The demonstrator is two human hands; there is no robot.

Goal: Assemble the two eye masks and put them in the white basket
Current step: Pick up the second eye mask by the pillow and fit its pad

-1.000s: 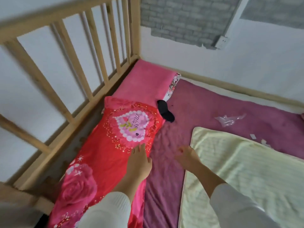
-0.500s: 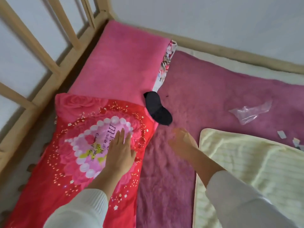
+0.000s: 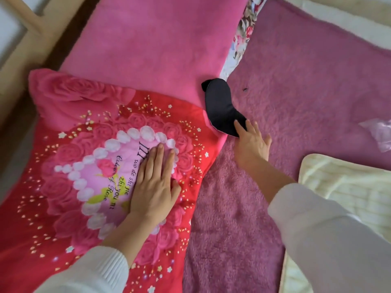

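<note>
Left hand (image 3: 153, 182) flat, palm down on red rose pillow (image 3: 84, 166), fingers together, empty. Right hand (image 3: 251, 142) reaching forward, fingers spread, thumb on near end of black eye mask (image 3: 222, 106), which lies at the pillow edge on the bed.

Light: soft, even daylight — bright, no glare | Shadows: faint, under the left hand (image 3: 155, 187) and right hand (image 3: 251, 142) | Focus: pillow (image 3: 63, 155) print fairly sharp; plastic wrapper (image 3: 378, 132) at right edge blurred | Edges: wide-angle bend — wooden rail (image 3: 27, 32) smeared, sleeves soft
</note>
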